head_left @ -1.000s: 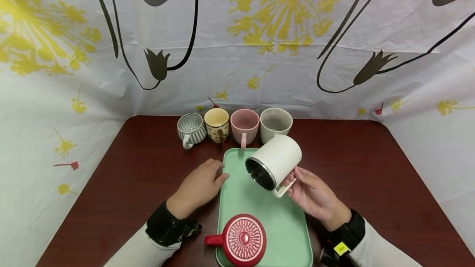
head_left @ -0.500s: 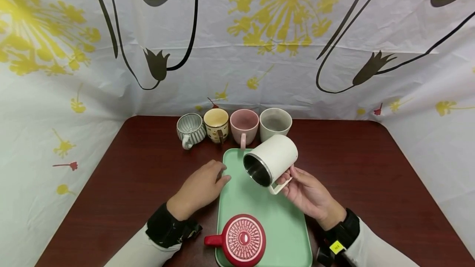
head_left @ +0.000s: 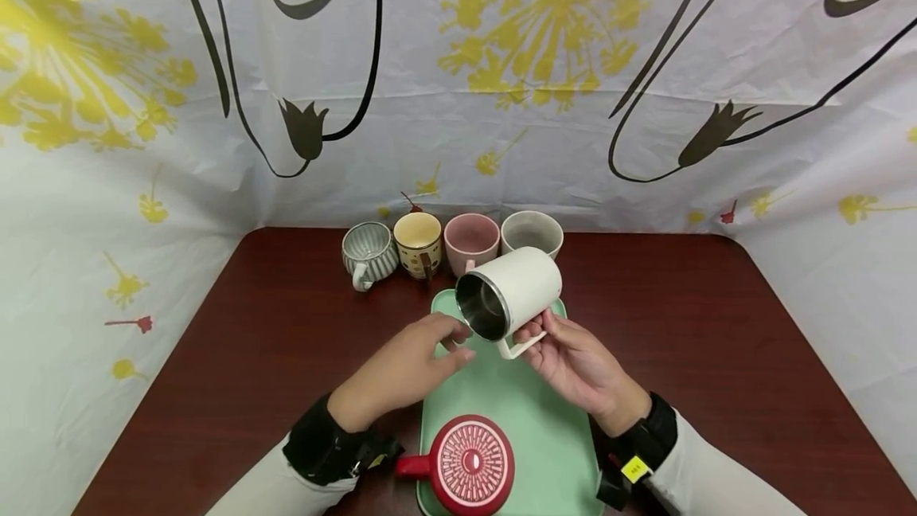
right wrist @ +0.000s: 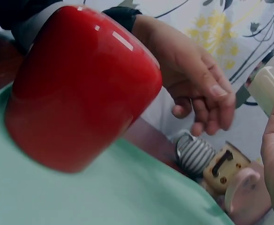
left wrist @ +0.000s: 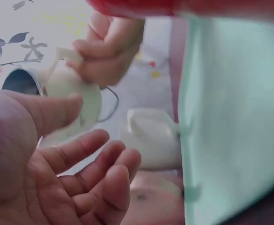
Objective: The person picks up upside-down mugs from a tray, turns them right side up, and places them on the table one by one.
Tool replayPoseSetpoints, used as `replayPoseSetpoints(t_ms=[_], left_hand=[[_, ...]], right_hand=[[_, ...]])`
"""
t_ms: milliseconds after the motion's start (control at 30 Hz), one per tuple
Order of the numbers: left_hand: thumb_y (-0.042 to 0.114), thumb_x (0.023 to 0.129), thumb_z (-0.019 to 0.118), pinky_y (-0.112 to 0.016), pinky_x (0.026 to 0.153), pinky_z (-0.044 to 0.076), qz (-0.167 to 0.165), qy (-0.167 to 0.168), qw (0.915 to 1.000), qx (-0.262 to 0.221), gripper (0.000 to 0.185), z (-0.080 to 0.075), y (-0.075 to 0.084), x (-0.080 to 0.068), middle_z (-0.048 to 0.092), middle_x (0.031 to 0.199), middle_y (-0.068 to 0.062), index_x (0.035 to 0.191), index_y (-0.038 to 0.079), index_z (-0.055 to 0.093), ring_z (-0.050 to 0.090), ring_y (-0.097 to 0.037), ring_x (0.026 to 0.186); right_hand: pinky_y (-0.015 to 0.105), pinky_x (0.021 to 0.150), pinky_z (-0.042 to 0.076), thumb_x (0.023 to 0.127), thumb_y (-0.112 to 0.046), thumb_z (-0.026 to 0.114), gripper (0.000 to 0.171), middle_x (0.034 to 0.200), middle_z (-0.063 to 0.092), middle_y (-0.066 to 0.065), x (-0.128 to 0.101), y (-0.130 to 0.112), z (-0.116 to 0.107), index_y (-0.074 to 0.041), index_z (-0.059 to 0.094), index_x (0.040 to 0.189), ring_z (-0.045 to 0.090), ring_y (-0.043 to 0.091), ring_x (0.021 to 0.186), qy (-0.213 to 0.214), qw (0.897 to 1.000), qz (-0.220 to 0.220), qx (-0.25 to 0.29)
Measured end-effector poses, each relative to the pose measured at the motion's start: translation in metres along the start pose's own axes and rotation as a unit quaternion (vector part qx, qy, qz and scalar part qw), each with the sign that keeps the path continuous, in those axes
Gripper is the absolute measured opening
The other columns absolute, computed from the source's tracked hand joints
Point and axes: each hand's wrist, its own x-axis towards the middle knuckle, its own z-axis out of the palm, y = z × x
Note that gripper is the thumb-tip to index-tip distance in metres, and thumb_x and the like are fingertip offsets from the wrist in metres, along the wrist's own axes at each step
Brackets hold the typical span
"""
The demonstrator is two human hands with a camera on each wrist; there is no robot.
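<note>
My right hand point(head_left: 583, 369) grips the handle of a white mug point(head_left: 520, 287) with a steel lining, held tilted above the green tray point(head_left: 544, 436) with its mouth facing left and down. My left hand point(head_left: 401, 369) reaches in beside the mug's rim, fingers loosely bent and holding nothing. In the left wrist view the left thumb and fingers point(left wrist: 94, 187) spread near the white mug point(left wrist: 73, 101). A red mug point(head_left: 473, 460) stands upside down on the tray's near end, handle to the left; its glossy side fills much of the right wrist view.
Behind the tray stands a row of cups: a grey striped cup point(head_left: 368, 249), a yellow patterned cup point(head_left: 418, 244), a pink cup point(head_left: 470, 239) and an off-white cup point(head_left: 532, 231), partly hidden by the held mug. A patterned cloth point(head_left: 430, 142) hangs behind the dark wooden table point(head_left: 716, 341).
The right hand has carried the white mug left and slightly away from me. The left hand has moved right toward its rim. The red mug stays put.
</note>
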Motion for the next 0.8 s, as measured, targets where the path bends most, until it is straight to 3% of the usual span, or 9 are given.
replayPoseSetpoints(t_ms=[233,433,567,700,800], left_hand=[[0.035,0.095,0.076,-0.031,0.078,0.056,0.009,-0.011,0.9931,-0.117,0.031,-0.006,0.02,0.003,0.072,0.112,0.003,0.121,0.019,0.07,0.067,-0.012,0.093],[0.025,0.099,0.072,-0.027,0.078,0.055,0.039,0.017,0.9788,-0.2,0.031,-0.014,0.028,0.007,0.073,0.115,-0.009,0.124,0.006,0.072,0.066,-0.012,0.093],[0.018,0.1,0.069,-0.027,0.075,0.054,0.041,0.022,0.97,-0.239,0.03,-0.015,0.029,0.008,0.069,0.105,-0.012,0.123,-0.002,0.071,0.062,-0.013,0.084],[0.013,0.1,0.068,-0.028,0.077,0.053,0.025,0.018,0.9544,-0.297,0.028,-0.015,0.03,0.01,0.07,0.104,-0.007,0.119,-0.007,0.07,0.061,-0.014,0.082],[0.012,0.1,0.067,-0.029,0.083,0.053,0.009,0.017,0.9357,-0.352,0.029,-0.015,0.031,0.012,0.072,0.108,0.0,0.119,-0.009,0.069,0.062,-0.013,0.087]], right_hand=[[0.024,0.103,0.05,0.115,-0.021,0.017,0.05,0.111,0.064,0.005,0.013,0.005,0.014,-0.003,0.064,0.117,0.062,0.017,0.111,-0.012,1.0,-0.006,0.016],[0.025,0.108,0.05,0.115,-0.022,0.023,0.046,0.12,0.067,0.005,0.02,0.007,0.023,-0.003,0.064,0.127,0.065,0.015,0.118,-0.001,1.0,-0.011,0.006],[0.024,0.104,0.053,0.115,-0.023,0.026,0.043,0.12,0.067,0.004,0.021,0.009,0.024,-0.006,0.064,0.128,0.065,0.012,0.114,0.024,0.999,-0.014,-0.036],[0.02,0.092,0.056,0.115,-0.026,0.03,0.041,0.117,0.071,-0.001,0.023,0.011,0.024,-0.013,0.07,0.114,0.069,0.009,0.109,0.059,0.992,-0.004,-0.113],[0.018,0.085,0.056,0.114,-0.028,0.036,0.038,0.113,0.074,-0.003,0.023,0.013,0.023,-0.017,0.071,0.107,0.071,0.007,0.106,0.088,0.982,0.012,-0.169]])
